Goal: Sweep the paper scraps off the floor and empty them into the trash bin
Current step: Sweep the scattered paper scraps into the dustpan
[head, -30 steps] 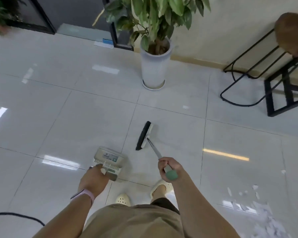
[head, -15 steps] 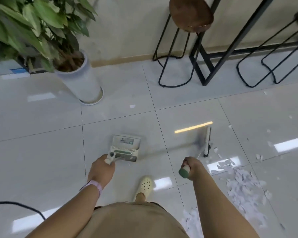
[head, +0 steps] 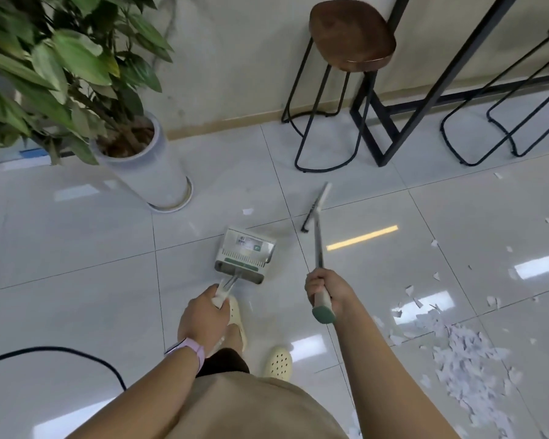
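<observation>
On the pale tiled floor [head: 76, 255], ahead of the feet: broom [head: 317, 229] runs long-axis away from the person, head far end, tilted slightly right, near the stool [head: 351, 36]. Right hand [head: 325, 291] wrapped tight round its handle. Left hand [head: 203, 315] grips the dustpan [head: 244, 253] handle, pan mouth pointing away. Paper scraps [head: 463, 350] lie heaped lower right, well apart from both tools.

A white dustpan [head: 245, 255] with green trim is sitting just ahead of the left hand [head: 203, 315], which is gripping its handle. A broom [head: 317, 217] is slanting forward from the right hand [head: 325, 291], its dark head lying beyond the fist, green cap behind. White paper scraps [head: 460, 353] are lying heaped right of that hand.
</observation>
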A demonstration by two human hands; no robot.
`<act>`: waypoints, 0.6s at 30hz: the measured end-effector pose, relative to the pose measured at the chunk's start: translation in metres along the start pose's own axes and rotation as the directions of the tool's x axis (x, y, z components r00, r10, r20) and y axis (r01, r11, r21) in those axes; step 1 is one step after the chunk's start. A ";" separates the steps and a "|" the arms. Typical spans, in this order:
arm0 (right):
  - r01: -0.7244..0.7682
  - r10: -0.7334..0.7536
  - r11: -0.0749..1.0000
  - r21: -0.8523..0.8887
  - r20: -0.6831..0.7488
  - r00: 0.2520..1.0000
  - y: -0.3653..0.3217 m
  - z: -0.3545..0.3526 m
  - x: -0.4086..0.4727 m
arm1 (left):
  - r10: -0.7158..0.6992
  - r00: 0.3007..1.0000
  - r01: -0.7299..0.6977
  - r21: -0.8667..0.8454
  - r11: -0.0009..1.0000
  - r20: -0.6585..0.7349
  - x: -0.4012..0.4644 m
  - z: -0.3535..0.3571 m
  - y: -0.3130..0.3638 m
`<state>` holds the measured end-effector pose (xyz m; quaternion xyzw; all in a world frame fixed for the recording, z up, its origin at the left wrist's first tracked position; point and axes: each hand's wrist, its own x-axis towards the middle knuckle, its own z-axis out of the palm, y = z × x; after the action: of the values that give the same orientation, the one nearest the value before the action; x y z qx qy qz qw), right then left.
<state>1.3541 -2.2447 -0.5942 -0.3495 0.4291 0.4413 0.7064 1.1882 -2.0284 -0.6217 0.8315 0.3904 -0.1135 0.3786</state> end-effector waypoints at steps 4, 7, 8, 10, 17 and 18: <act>-0.201 0.194 0.979 0.035 0.150 0.969 0.006 0.070 0.038 | -0.034 0.999 0.034 -0.022 0.999 0.000 0.041 -0.036 -0.005; -0.300 0.276 0.952 0.066 0.241 0.930 0.013 0.130 0.066 | -0.087 0.996 0.087 -0.045 0.995 0.004 0.079 -0.072 -0.016; -0.312 0.289 0.948 0.059 0.247 0.925 0.014 0.150 0.074 | -0.108 0.994 0.107 -0.080 0.991 -0.005 0.089 -0.084 -0.019; -0.289 0.277 0.957 0.022 0.230 0.933 0.015 0.185 0.096 | -0.146 0.989 0.140 -0.143 0.980 -0.036 0.109 -0.103 -0.023; -0.062 0.073 0.987 -0.150 0.069 0.995 0.009 0.245 0.147 | -0.234 0.972 0.230 -0.202 0.952 0.001 0.163 -0.142 -0.018; 0.000 0.004 0.975 -0.221 0.015 1.000 0.004 0.237 0.147 | -0.237 0.971 0.234 -0.190 0.953 0.007 0.170 -0.144 -0.011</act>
<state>1.4563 -1.9890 -0.6373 -0.4221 0.3720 0.4898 0.6660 1.2785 -1.8252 -0.6106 0.7400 0.4989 -0.1137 0.4366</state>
